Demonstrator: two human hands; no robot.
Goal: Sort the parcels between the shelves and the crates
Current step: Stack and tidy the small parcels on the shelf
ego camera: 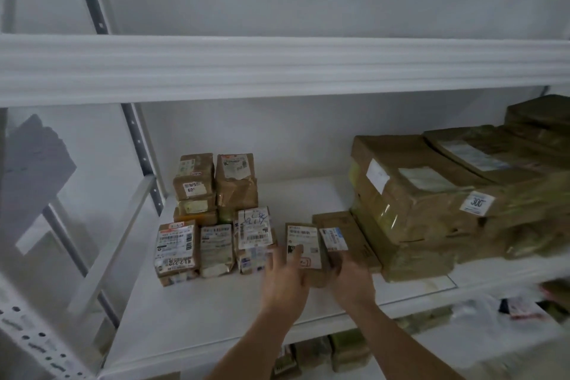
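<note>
— Both hands meet at the middle of the white shelf (216, 311). What do they hold?

— Left hand (285, 279) has its fingers spread and nearly straight, the fingertips lying on the face of a small brown parcel (303, 248) with a white label. Right hand (347, 278) curls its fingers round the near end of a second brown parcel (334, 241) just beside the first, the one with a blue-edged label.

— Any writing that reads?

— On the large stack (431, 203) to the right a white tag (477, 202) says "300". In the back row of small parcels (216, 185) one label shows "60". The front row (212, 248) carries barcode labels too blurred to read, one with blue scribble across it.

— What crowds the hands?

— The front row stands just left of the left hand's fingers; the big taped cartons sit close on the right. A flat brown box (354, 234) lies behind the held parcel. An upper shelf (277, 68) runs overhead. Below, more parcels (348, 352) show on a lower level, blurred.
</note>
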